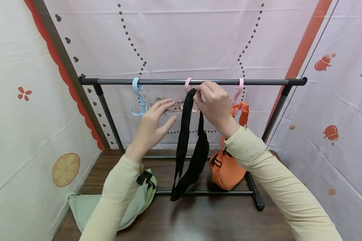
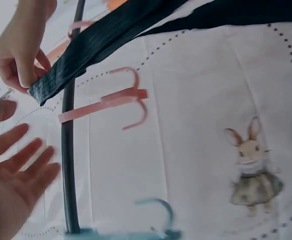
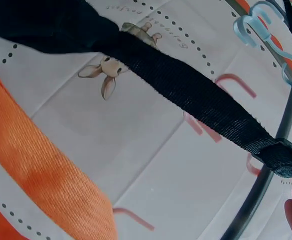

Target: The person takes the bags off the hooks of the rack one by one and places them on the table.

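Note:
My right hand (image 1: 212,103) pinches the top of a black strap loop, just in front of the rail beside the middle pink hook (image 1: 188,83). The black bag (image 1: 196,160) hangs down from that strap (image 1: 184,124), widening toward its lower end. My left hand (image 1: 154,122) is to the left of the strap, fingers extended and thumb spread, touching nothing. Seen from the left wrist, the strap (image 2: 100,45) crosses over the rail (image 2: 69,165), apart from the pink hook's prongs (image 2: 135,95). In the right wrist view, the strap (image 3: 186,95) passes in front of the pink prongs.
A black rack's top rail (image 1: 166,82) also carries a blue hook (image 1: 138,93) and another pink hook (image 1: 239,88). An orange bag (image 1: 227,170) hangs from the latter. On the brown table (image 1: 211,217) lies a pale green bag (image 1: 138,204), partly behind my left sleeve.

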The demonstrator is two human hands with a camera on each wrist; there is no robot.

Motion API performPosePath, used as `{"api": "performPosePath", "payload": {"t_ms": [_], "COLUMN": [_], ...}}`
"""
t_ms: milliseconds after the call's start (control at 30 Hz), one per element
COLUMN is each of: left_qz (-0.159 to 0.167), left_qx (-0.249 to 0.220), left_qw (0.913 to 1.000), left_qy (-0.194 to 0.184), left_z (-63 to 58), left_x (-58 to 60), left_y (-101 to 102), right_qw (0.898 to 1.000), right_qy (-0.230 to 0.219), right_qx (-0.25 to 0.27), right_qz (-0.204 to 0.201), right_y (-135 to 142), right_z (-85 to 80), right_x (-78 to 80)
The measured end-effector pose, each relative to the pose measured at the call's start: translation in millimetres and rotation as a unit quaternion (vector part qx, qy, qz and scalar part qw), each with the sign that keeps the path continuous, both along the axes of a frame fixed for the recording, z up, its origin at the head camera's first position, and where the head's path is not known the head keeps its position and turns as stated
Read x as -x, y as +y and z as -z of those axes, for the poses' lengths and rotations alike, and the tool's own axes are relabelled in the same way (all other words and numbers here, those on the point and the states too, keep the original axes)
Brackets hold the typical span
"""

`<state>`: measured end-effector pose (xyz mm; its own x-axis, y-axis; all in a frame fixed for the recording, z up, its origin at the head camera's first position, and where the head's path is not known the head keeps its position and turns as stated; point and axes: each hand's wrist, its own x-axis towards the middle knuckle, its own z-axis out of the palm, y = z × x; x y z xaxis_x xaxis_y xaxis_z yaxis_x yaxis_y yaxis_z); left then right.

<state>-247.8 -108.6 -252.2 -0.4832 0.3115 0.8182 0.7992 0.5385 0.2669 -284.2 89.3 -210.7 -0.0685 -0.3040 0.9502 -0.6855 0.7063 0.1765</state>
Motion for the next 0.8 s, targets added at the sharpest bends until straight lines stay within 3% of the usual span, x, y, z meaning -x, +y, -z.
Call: {"api": "performPosePath", "payload": {"t_ms": [133, 233, 333, 467, 567, 667, 800], "left_qz": [-0.002, -0.015, -0.009, 0.014, 0.033, 0.044, 0.034], "left_qx": [0.028, 0.035, 0.006, -0.051, -0.087, -0.138, -0.215], "left_qw": [0.9915, 0.9747, 0.9544, 0.9165, 0.8897, 0.8644, 0.8273], "left_qy": [-0.127, -0.22, -0.298, -0.397, -0.447, -0.482, -0.518], "left_z": [46.8, 86.4, 124.6, 171.4, 201.1, 224.4, 247.2], "left_x": [-28.5, -47.3, -63.8, -81.2, -90.4, -95.1, -96.2], "left_y": [-23, -36, -46, -55, -58, -56, -44], "right_qw": [1.0, 1.0, 1.0, 1.0, 1.0, 1.0, 1.0], "right_qy": [0.011, 0.013, 0.012, 0.008, 0.008, 0.009, 0.009], "right_qx": [0.006, 0.009, 0.003, -0.007, -0.011, -0.011, -0.008], "right_qz": [0.001, -0.001, 0.0, 0.007, 0.01, 0.007, 0.001], "right_y": [1, 1, 0, -3, -6, -8, -10], "right_z": [-6.2, -9.6, -11.7, -14.1, -16.0, -18.2, -20.7], "right_x": [-0.4, -1.8, -4.6, -10.3, -14.7, -18.3, -21.2]}}
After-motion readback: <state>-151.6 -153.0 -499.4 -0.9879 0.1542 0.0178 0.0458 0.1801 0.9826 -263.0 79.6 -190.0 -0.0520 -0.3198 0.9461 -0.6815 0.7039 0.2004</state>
